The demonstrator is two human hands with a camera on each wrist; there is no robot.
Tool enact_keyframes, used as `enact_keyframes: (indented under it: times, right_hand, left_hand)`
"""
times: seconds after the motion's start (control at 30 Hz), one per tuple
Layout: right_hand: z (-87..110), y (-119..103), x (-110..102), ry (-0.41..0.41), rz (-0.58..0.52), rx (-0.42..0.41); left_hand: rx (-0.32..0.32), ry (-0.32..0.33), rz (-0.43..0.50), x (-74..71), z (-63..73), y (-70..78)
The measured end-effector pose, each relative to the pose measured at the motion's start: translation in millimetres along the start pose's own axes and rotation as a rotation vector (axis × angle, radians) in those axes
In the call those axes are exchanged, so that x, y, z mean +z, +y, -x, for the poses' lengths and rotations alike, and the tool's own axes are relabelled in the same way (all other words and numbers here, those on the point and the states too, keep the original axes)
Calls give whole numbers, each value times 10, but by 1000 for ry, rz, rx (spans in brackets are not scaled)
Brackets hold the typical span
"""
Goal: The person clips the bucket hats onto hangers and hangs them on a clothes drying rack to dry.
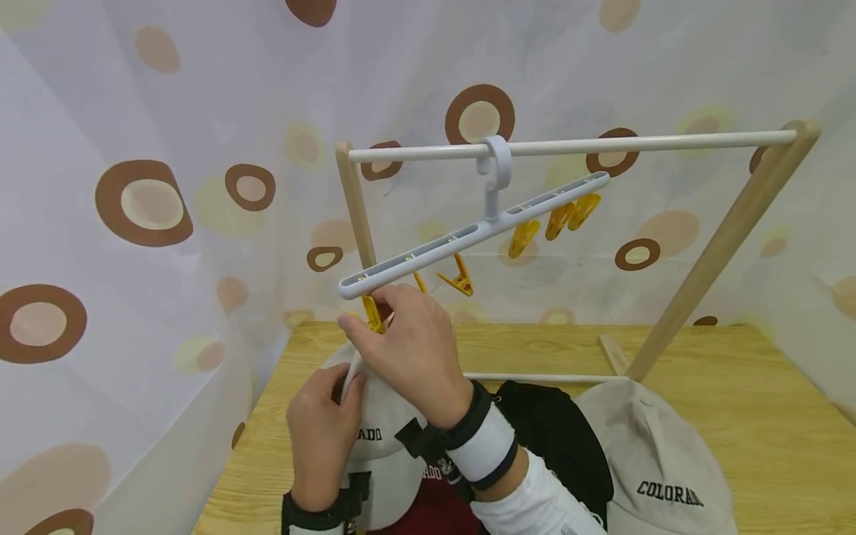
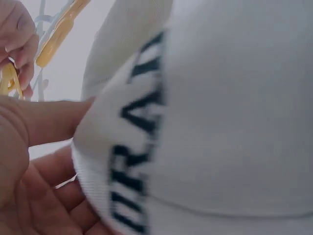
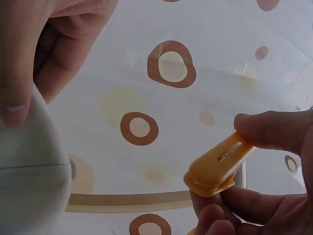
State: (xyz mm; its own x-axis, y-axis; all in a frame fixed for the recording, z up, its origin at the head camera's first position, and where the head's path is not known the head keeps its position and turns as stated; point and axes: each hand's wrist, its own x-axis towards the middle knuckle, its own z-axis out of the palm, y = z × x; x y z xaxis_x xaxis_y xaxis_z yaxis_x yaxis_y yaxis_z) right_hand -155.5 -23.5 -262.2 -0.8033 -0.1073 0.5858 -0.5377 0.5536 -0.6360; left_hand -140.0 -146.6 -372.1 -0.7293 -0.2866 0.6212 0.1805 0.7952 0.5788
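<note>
Left grip [image 1: 324, 431] over the table [image 1: 752, 401] near its left edge, thumb [image 1: 354, 394] pinching against curled fingers [image 1: 328, 377]; right grip [image 1: 414, 349] higher and beside it, also pinching, forearm [image 1: 508, 475] slanting up and leftward from the near side.

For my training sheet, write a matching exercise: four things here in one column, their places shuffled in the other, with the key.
1. White plastic bar hanger
2. Yellow plastic clip at the hanger's left end
3. Pale cloth cap
4. Black cloth item

A. Beside the beige lettered cap on the right
B. In the fingers of the right hand
C. Hooked over the white round rail
D. In the fingers of the left hand

Pairs: 1-C, 2-B, 3-D, 4-A
</note>
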Motion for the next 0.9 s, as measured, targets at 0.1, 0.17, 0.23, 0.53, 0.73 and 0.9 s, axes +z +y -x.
enact_keyframes:
  times: [0.1, 0.17, 0.23, 0.53, 0.73, 0.9]
  right_hand:
    - [2, 8, 8, 4, -16, 11]
    - [11, 11, 21, 4, -29, 22]
    - [26, 16, 40, 11, -38, 25]
    - [60, 54, 95, 124, -65, -35]
    - [37, 71, 105, 164, -104, -57]
    - [20, 84, 110, 194, -110, -70]
  left_hand:
    - [-35, 54, 35, 17, 3, 48]
    - [-50, 99, 48, 24, 10, 83]
    - [-50, 148, 54, 28, 19, 124]
    - [20, 248, 104, 73, -54, 325]
    - [14, 248, 127, 91, -65, 390]
    - [0, 258, 120, 97, -58, 429]
